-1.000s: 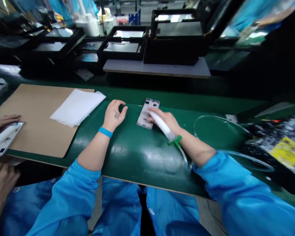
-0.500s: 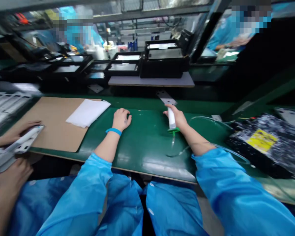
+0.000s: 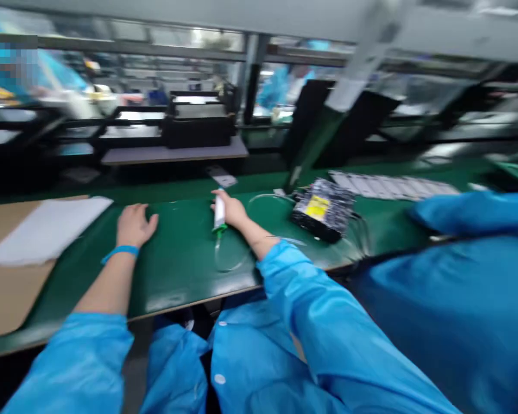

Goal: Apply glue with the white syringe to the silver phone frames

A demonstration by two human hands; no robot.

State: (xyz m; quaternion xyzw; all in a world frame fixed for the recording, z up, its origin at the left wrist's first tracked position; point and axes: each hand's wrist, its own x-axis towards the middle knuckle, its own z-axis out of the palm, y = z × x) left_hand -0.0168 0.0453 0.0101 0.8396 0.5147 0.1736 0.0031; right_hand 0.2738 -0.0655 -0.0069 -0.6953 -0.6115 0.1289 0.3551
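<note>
My left hand [image 3: 136, 225] rests on the green bench mat [image 3: 172, 276], palm down and holding nothing, with a blue wristband [image 3: 120, 253] on its wrist. My right hand [image 3: 229, 210] grips a white syringe [image 3: 219, 211] with a green flange, and a thin clear tube [image 3: 228, 265] loops from it across the mat. Just beyond that hand, a pale phone frame [image 3: 222, 177] lies at the far edge of the mat, not touching it.
A cardboard sheet [image 3: 8, 282] with white paper [image 3: 47, 230] lies at the left. A black speckled bag with a yellow label [image 3: 323, 208] sits to the right, before a tray of pale parts [image 3: 392, 185]. A blurred blue sleeve [image 3: 457, 299] fills the lower right.
The view has swung right. My right hand has left the phone frame, which now lies at the far edge of the mat. The co-worker's hands at the left have gone out of view.
</note>
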